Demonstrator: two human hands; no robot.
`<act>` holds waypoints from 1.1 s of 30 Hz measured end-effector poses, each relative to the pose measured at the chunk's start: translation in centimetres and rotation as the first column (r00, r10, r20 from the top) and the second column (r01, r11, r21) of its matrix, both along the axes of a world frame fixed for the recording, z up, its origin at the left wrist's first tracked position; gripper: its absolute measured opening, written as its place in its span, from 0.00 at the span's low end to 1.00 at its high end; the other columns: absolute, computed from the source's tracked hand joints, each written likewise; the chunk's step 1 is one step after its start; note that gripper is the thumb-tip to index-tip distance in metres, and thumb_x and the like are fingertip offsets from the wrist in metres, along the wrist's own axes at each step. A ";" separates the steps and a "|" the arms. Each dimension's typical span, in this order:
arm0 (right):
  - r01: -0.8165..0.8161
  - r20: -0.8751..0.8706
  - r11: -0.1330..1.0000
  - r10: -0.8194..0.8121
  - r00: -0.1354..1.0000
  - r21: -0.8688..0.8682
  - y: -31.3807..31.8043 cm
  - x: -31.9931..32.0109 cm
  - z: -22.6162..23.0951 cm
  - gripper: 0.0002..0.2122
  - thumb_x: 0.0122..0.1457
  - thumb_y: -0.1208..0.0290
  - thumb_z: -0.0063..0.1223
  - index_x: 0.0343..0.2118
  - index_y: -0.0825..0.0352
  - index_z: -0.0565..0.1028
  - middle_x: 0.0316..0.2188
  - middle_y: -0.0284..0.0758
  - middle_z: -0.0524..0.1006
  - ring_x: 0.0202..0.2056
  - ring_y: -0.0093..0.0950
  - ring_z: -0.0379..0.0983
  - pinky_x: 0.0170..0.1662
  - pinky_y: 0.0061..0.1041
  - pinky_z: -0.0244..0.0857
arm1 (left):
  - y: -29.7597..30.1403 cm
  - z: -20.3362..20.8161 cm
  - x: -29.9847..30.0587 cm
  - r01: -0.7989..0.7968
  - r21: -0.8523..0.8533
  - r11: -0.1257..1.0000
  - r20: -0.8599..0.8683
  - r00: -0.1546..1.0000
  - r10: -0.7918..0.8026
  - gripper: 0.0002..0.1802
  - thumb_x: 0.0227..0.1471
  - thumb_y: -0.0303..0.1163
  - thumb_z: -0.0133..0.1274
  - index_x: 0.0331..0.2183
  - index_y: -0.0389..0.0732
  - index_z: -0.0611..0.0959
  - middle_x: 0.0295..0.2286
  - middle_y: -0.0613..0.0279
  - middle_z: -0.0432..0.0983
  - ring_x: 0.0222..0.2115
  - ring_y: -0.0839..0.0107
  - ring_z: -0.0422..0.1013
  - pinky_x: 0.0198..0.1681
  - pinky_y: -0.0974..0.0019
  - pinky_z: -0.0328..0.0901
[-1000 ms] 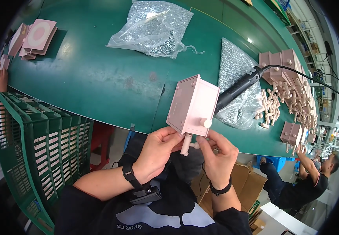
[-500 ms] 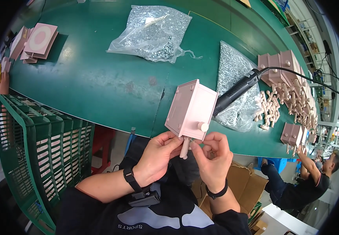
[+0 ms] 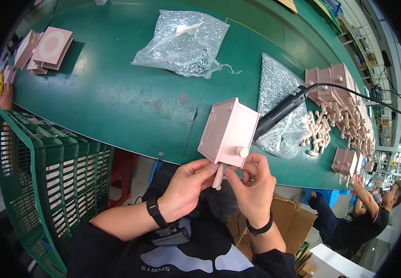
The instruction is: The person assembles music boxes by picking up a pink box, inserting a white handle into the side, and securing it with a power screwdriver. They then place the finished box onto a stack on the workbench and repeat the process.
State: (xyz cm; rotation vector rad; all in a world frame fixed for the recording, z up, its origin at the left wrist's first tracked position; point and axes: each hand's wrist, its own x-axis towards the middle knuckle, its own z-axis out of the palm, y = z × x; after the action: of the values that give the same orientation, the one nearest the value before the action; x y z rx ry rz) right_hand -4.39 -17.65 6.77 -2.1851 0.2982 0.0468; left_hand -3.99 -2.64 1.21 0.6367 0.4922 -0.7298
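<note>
Above L hand [image 3: 183, 186] pinching peg [image 3: 218, 178] sits pink box [image 3: 228, 132]; hold unclear on R hand [image 3: 254, 192].

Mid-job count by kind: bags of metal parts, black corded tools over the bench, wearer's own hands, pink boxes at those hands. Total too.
Bags of metal parts: 2
Black corded tool: 1
Wearer's hands: 2
Pink box: 1
Total: 6
</note>
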 end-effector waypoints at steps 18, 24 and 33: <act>0.005 -0.284 0.872 0.153 0.946 0.490 -2.8 1.9 -1.4 0.14 0.55 0.80 0.62 0.44 0.71 0.74 0.34 0.33 0.81 0.33 0.19 0.74 0.35 0.19 0.69 | 0.4 0.3 -0.2 0.031 -0.079 0.996 -0.011 0.999 -0.032 0.15 0.57 0.25 0.56 0.47 0.33 0.79 0.40 0.61 0.79 0.40 0.75 0.75 0.47 0.70 0.68; 0.090 -0.333 0.744 0.184 0.925 0.662 -3.1 2.1 -2.5 0.17 0.57 0.81 0.59 0.49 0.72 0.74 0.39 0.34 0.81 0.39 0.21 0.77 0.40 0.21 0.72 | 0.3 0.0 -0.4 0.027 -0.052 0.998 0.013 1.000 -0.026 0.16 0.57 0.24 0.56 0.48 0.33 0.78 0.40 0.61 0.79 0.40 0.74 0.75 0.46 0.70 0.69; -0.021 -0.248 0.715 0.270 0.930 0.698 -4.6 1.9 -3.1 0.08 0.58 0.78 0.59 0.40 0.69 0.75 0.31 0.29 0.79 0.33 0.16 0.75 0.37 0.17 0.69 | 0.1 0.8 -0.2 0.075 -0.057 0.996 0.096 0.993 -0.070 0.15 0.59 0.24 0.52 0.48 0.32 0.78 0.41 0.59 0.78 0.40 0.73 0.75 0.47 0.69 0.69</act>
State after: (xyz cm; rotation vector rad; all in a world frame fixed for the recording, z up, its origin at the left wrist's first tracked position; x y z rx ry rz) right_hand -2.54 -22.27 3.70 -1.4292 0.2397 0.5474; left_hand -4.17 -2.52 1.99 0.6313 0.3610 -0.7770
